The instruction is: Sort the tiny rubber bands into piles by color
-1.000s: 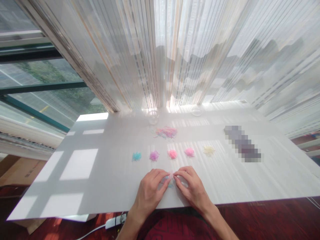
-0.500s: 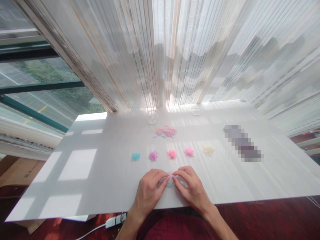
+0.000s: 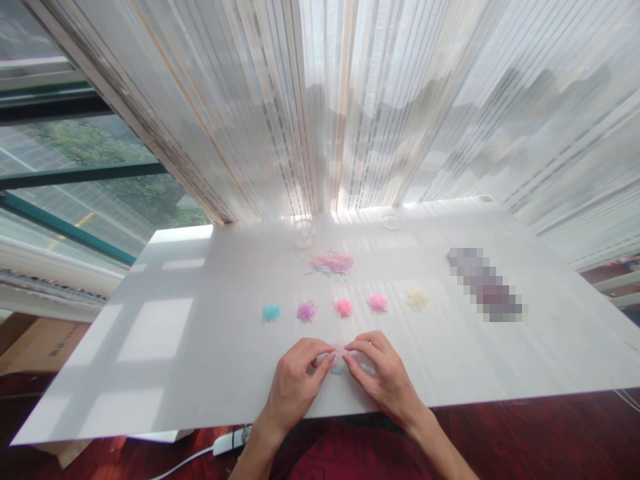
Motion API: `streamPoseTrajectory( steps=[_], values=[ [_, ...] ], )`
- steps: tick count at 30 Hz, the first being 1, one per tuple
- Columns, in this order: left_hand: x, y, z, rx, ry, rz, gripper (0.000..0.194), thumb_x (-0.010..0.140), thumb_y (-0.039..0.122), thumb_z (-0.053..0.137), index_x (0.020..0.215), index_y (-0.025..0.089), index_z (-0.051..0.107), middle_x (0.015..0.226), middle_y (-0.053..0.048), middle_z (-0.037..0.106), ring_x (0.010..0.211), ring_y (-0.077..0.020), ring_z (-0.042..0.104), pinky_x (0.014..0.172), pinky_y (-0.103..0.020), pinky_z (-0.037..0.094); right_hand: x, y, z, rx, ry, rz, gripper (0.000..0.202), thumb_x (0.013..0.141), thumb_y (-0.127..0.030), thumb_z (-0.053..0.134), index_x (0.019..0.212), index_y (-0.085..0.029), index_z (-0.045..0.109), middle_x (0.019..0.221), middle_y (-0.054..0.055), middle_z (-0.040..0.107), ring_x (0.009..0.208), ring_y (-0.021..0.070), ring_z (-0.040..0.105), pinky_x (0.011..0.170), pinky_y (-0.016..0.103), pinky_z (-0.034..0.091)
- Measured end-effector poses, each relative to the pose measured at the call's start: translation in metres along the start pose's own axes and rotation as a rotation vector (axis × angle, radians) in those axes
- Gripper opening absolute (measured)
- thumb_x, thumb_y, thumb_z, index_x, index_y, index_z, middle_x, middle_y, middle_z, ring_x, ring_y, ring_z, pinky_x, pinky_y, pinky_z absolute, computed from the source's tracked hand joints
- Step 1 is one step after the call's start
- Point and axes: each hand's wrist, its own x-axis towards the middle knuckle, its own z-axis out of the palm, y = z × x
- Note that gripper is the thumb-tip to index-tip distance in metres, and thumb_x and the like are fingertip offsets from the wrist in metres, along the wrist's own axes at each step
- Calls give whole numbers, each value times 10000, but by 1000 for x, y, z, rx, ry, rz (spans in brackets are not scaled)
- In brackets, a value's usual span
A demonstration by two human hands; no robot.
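Near the table's front edge, my left hand (image 3: 301, 371) and my right hand (image 3: 379, 368) face each other with thumbs and fingertips drawn together in pinches. Between them lies a small, mixed pastel cluster of thin bands (image 3: 339, 365), which look like tiny rubber bands. The fingertips touch or nearly touch this cluster; whatever is pinched is too small to make out. Ahead of the hands runs a row of small piles: blue (image 3: 271, 313), purple (image 3: 307, 311), coral pink (image 3: 343, 307), light pink (image 3: 378, 303) and pale yellow (image 3: 417, 299). A larger mixed pile (image 3: 331, 263) lies behind the row.
Two clear round containers or lids, one at the left (image 3: 304, 232) and one at the right (image 3: 391, 220), rest by the curtain (image 3: 345, 120). A blurred-out object (image 3: 485, 285) lies on the white table (image 3: 210, 373) at right. A power strip (image 3: 230, 443) is below the front edge.
Both hands stay almost in place over the cluster, with only a slight shift of the fingertips. A little more of the cluster shows between them. The piles look the same.
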Motion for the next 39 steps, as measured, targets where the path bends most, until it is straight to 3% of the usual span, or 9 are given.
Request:
streamPoseTrajectory(
  steps=[21,39],
  values=[
    [3,4,1,18,-8,-7,140,1007,271,615,989,214,742,922,-47,758,716,-153,664,685,-268,579,1,-1,0,14,20,2,143,1005,-189,592,1030,-235,725,905,62,669,837,203,674,726,336,611],
    [1,2,2,12,-13,-13,107,1003,253,621,987,214,719,907,-38,740,695,-141,629,700,-265,560,2,-1,-1,37,40,-8,152,947,-148,628,1021,-236,728,902,59,673,825,200,688,721,322,624]
  ],
)
